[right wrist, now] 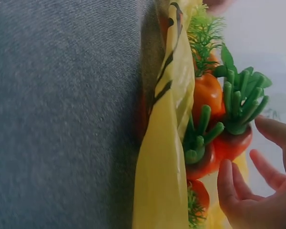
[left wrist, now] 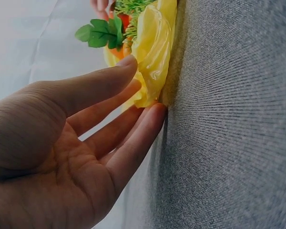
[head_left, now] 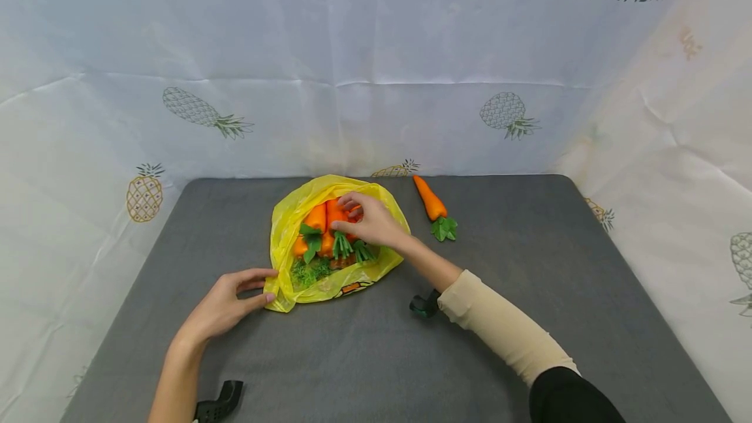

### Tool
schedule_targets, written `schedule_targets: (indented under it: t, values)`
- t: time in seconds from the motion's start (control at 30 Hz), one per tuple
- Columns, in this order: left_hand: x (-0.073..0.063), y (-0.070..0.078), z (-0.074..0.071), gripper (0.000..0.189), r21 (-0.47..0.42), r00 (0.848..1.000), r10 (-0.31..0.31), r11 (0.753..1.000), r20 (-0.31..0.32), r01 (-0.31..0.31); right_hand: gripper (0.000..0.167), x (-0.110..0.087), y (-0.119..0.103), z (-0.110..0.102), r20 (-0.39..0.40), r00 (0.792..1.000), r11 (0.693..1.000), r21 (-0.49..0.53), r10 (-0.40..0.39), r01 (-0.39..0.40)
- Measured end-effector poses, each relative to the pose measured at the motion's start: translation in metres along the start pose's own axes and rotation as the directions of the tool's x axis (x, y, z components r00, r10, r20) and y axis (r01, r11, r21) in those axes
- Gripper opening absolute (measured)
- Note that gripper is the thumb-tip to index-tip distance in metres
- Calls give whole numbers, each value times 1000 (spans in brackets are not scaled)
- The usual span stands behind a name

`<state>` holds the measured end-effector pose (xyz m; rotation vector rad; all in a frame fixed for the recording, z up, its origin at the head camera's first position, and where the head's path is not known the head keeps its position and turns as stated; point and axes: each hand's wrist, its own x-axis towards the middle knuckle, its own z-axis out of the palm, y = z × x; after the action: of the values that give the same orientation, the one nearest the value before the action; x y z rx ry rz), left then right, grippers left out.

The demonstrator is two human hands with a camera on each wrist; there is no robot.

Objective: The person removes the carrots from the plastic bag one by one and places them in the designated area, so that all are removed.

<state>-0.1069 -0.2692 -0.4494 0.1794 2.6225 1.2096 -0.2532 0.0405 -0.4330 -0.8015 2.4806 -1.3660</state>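
Observation:
A yellow plastic bag [head_left: 281, 230] lies with its mouth spread wide, holding several orange carrots [head_left: 316, 217] with green tops. My left hand [head_left: 220, 304] pinches the near left edge of the bag between thumb and fingers. Over the bag's right side reaches my right hand [head_left: 378, 222], its thumb and fingers spread around the carrots. In the right wrist view the thumb is right at a carrot's thick green stems [right wrist: 243, 105], with the other fingertips [right wrist: 226, 179] lower down beside the orange bodies. Feathery greens [head_left: 310, 271] show at the near side of the opening.
One loose carrot [head_left: 430, 200] with a leafy top lies to the right of the bag, near the far edge of the grey table [head_left: 499, 247]. Behind the table hangs a white cloth [head_left: 364, 123] printed with pineapples. Black straps [head_left: 220, 403] sit at both wrists.

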Motion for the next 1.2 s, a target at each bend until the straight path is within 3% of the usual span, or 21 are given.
schedule_targets:
  t: [0.5, 0.67, 0.93, 1.2]
  values:
    - [0, 1, 0, 47, 1, 1000, -9, 1000, -1, 9, 62, 8, -3, 13, 7, 1000, 985, -169, 25, -23]
    - [-1, 1, 1, 47, 3, 1000, -14, 1000, -6, 14, 58, 10, -4, 14, 24, 1000, 982, -191, 19, -14]
    - [0, 1, 1, 47, 3, 1000, -23, 1000, -2, 23, 44, 10, -4, 14, 23, 1000, 988, -152, 10, -6]
    - [-1, 1, 2, 47, -8, 1000, -31, 999, 2, 31, 41, 6, -4, 11, 20, 999, 997, -69, 34, -33]
